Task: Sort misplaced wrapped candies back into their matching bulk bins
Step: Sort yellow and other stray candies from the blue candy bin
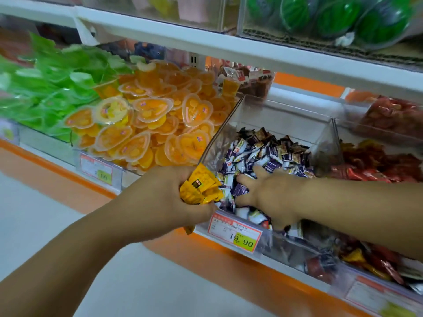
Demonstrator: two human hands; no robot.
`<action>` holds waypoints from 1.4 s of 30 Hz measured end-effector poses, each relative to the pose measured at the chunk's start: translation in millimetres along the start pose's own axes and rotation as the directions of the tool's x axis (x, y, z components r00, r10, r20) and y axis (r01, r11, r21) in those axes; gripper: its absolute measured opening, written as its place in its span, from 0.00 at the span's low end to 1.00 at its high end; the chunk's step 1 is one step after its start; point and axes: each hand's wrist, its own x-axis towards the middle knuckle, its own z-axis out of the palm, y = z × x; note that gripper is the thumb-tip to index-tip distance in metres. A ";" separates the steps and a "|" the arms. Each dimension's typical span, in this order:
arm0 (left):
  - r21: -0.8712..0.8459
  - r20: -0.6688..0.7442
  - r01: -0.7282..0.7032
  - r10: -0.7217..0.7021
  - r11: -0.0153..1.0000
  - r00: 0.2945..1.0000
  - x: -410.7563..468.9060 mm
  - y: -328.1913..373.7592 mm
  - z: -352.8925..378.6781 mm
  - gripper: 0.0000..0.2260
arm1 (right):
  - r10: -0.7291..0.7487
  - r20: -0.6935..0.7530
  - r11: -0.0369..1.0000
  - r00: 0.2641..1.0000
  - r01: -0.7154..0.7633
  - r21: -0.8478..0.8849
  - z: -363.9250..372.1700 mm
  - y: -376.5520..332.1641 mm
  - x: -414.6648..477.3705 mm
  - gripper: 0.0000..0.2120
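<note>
My left hand (158, 197) grips a bunch of yellow wrapped candies (201, 187) at the front left corner of a clear bulk bin (286, 110). The bin holds purple-and-white wrapped candies (258, 156) with brown ones (274, 136) piled toward the back. My right hand (267, 193) is down in the purple-and-white pile, fingers spread and dug in among the wrappers. Its fingertips are buried, so whether it holds a candy is hidden.
Left of the bin lie orange heart-shaped jelly cups (146, 120) and green ones (48, 88). Red wrapped snacks (377, 163) fill the bin to the right. A price tag reading 19.90 (235, 234) hangs on the shelf front. A white upper shelf (206, 44) overhangs.
</note>
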 end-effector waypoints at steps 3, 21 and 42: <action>-0.016 -0.015 -0.044 0.044 0.999 0.999 1.0 -3.1 0.4 0.09 | -0.001 -0.018 0.999 1.000 0.002 0.048 -7.1 11.9 9.3 0.32; 0.052 -0.022 -0.036 0.037 0.998 0.999 5.8 -8.2 1.1 0.07 | -0.018 0.050 0.919 0.999 -0.003 0.393 -23.3 26.6 -26.4 0.22; -0.078 -0.154 -0.104 0.091 0.991 0.984 1.2 4.4 7.7 0.11 | 0.182 -0.054 0.788 0.982 -0.113 0.606 5.2 -14.4 -25.5 0.24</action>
